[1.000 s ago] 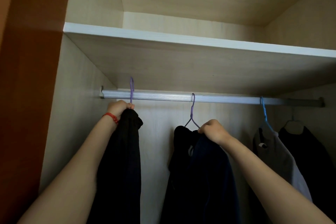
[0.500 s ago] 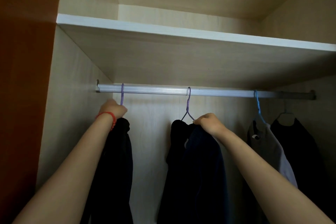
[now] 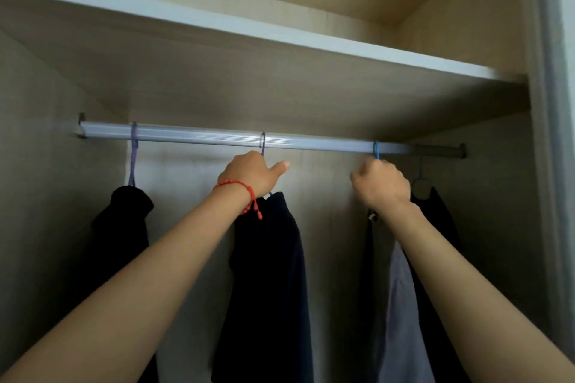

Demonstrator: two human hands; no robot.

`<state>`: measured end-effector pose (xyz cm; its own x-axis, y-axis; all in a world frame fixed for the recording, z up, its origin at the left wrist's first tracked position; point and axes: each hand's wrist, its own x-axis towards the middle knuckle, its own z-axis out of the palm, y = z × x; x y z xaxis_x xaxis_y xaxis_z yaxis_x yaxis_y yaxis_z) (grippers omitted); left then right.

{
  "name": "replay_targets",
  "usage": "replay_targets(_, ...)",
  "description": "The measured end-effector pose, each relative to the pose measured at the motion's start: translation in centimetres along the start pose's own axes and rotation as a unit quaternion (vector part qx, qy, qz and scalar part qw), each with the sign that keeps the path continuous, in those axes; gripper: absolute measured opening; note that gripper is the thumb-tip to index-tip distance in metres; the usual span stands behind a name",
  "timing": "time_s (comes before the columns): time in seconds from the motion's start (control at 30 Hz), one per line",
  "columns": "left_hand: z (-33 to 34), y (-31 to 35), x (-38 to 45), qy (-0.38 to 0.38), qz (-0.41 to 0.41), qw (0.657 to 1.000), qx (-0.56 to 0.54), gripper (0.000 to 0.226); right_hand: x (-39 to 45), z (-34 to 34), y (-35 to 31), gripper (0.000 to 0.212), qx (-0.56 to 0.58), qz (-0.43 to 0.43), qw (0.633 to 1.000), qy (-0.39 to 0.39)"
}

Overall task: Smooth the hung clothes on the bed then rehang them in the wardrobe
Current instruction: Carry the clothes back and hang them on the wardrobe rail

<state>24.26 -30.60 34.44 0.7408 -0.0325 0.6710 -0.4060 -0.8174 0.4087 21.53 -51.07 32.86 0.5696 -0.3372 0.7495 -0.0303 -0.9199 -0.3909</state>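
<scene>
A metal rail (image 3: pixel 311 142) runs across the wardrobe under a shelf. A black garment (image 3: pixel 121 227) hangs at the left from a purple hanger (image 3: pixel 133 158). My left hand (image 3: pixel 252 172), with a red bracelet, grips the neck of the middle purple hanger (image 3: pixel 263 141) that carries a dark navy garment (image 3: pixel 270 274). My right hand (image 3: pixel 379 182) grips the blue hanger (image 3: pixel 376 149) that holds a grey shirt (image 3: pixel 401 305). Behind it a black garment (image 3: pixel 441 221) hangs at the far right.
A white-edged shelf (image 3: pixel 280 37) sits above the rail. The wardrobe's left wall (image 3: pixel 37 196) and right frame (image 3: pixel 550 165) close in the space. Gaps of bare rail lie between the hangers.
My left hand left the leftmost hanger and moved right onto the middle one. My right hand left the middle garment and moved right onto the blue hanger. The view shifted right.
</scene>
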Motion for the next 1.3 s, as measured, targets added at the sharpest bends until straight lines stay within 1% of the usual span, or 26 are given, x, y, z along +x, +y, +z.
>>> replay_targets(0.03, 0.7, 0.3, 0.1, 0.003, -0.016, 1.000, -0.005, 0.061, 0.3, -0.3, 1.2, 0.039, -0.031, 0.019, 0.999, -0.024)
replay_targets(0.1, 1.9, 0.9, 0.1, -0.025, -0.046, 0.999, -0.014, 0.063, 0.4, -0.5, 3.6, 0.049, -0.072, 0.057, 0.991, -0.094)
replay_targets(0.17, 2.9, 1.3, -0.1, -0.054, -0.071, 0.995, -0.032, 0.058, 0.3, -0.3, 5.6, 0.054, -0.074, 0.075, 0.979, -0.172)
replay_targets(0.23, 3.6, 1.5, 0.0, -0.047, -0.096, 0.993, -0.055, 0.044, 0.2, 0.0, 6.7, 0.048, -0.049, 0.084, 0.968, -0.230)
replay_targets(0.27, 3.8, 1.6, 0.0, -0.037, -0.109, 0.991, -0.067, 0.037, 0.2, 0.2, 7.1, 0.043, -0.033, 0.084, 0.967, -0.240)
replay_targets(0.3, 4.0, 1.5, 0.0, -0.030, -0.123, 0.989, -0.076, 0.033, 0.3, 0.4, 7.3, 0.039, -0.019, 0.083, 0.968, -0.238)
replay_targets(0.37, 4.4, 1.4, -0.1, -0.028, -0.147, 0.984, -0.096, 0.032, 0.3, 0.8, 7.5, 0.035, -0.006, 0.080, 0.973, -0.217)
replay_targets(0.53, 5.0, 0.9, 0.2, -0.007, -0.194, 0.962, -0.191, 0.033, 0.1, 2.0, 7.4, 0.035, 0.006, 0.052, 0.985, -0.163)
replay_targets(0.67, 5.3, 0.5, 0.1, 0.005, -0.224, 0.935, -0.275, 0.033, -0.4, 2.1, 6.7, 0.036, 0.023, 0.001, 0.987, -0.160)
replay_targets(0.73, 5.2, 0.4, 0.0, 0.007, -0.226, 0.931, -0.286, 0.031, -0.9, 2.2, 6.2, 0.033, 0.025, -0.036, 0.986, -0.160)
replay_targets(0.8, 5.1, 0.3, 0.0, 0.009, -0.224, 0.931, -0.287, 0.029, -1.3, 2.4, 5.6, 0.031, 0.027, -0.050, 0.985, -0.163)
replay_targets(0.9, 5.1, 0.1, 0.3, 0.021, -0.224, 0.934, -0.279, 0.026, -1.6, 2.8, 5.2, 0.032, 0.049, -0.041, 0.985, -0.159)
replay_targets(1.03, 5.4, -0.1, 0.5, 0.036, -0.221, 0.938, -0.267, 0.011, -1.7, 2.9, 5.5, 0.029, 0.088, -0.020, 0.985, -0.150)
replay_targets(1.17, 5.7, 0.0, 0.5, 0.043, -0.224, 0.934, -0.275, 0.014, -1.4, 3.2, 6.0, 0.023, 0.126, -0.008, 0.978, -0.165)
replay_targets(1.23, 5.7, 0.1, 0.4, 0.041, -0.226, 0.933, -0.277, 0.012, -0.8, 3.4, 6.5, 0.028, 0.129, 0.006, 0.977, -0.170)
replay_targets(1.27, 5.7, 0.1, 0.4, 0.040, -0.225, 0.933, -0.277, 0.010, -0.3, 3.3, 6.9, 0.034, 0.126, 0.018, 0.979, -0.159)
replay_targets(1.3, 5.6, 0.1, 0.3, 0.039, -0.224, 0.933, -0.277, 0.010, 0.3, 3.1, 7.4, 0.040, 0.121, 0.032, 0.983, -0.132)
